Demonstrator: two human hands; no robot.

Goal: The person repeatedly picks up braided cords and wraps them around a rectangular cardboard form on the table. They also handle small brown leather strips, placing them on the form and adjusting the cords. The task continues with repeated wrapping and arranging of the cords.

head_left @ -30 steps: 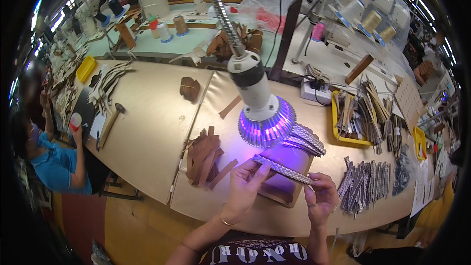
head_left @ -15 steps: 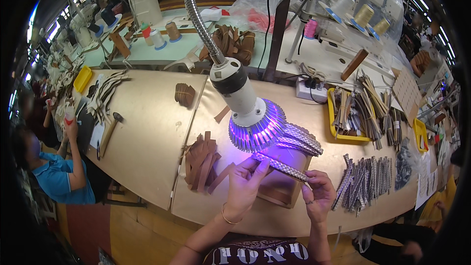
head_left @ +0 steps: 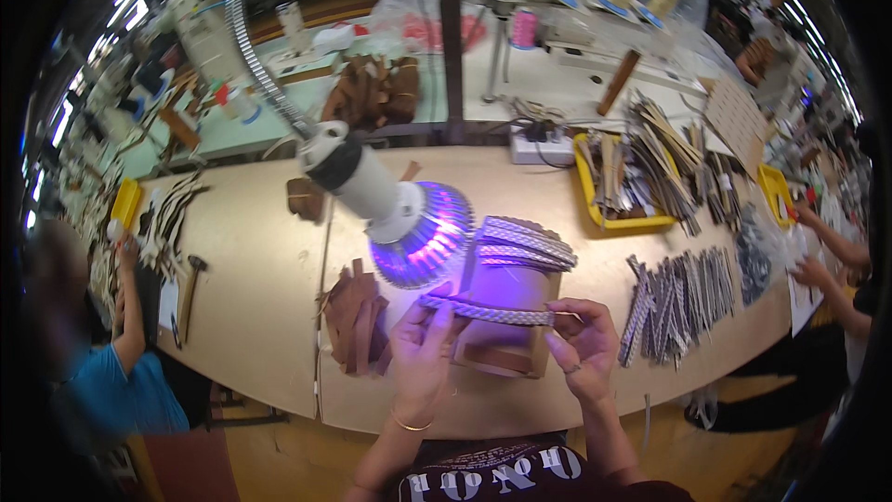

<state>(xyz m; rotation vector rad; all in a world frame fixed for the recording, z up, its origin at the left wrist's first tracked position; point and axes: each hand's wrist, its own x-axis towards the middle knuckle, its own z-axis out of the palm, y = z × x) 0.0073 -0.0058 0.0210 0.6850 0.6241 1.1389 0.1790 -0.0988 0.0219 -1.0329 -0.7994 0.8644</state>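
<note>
Shifted leftward in view since a second ago, left hand [head_left: 423,349] and right hand [head_left: 587,346] pinch opposite ends of a braided strip [head_left: 492,312] above a tan box [head_left: 516,288]. White lettering [head_left: 509,476] crosses the dark shirt [head_left: 646,493]; gold desk [head_left: 251,316] spreads toward the hammer [head_left: 190,302].

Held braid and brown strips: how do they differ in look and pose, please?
The held braid is pale and plaited; the brown strips look plain and darker. The held braid stretches from left fingers to right fingers; the brown strips lie heaped on the table. Both are long and narrow.
</note>
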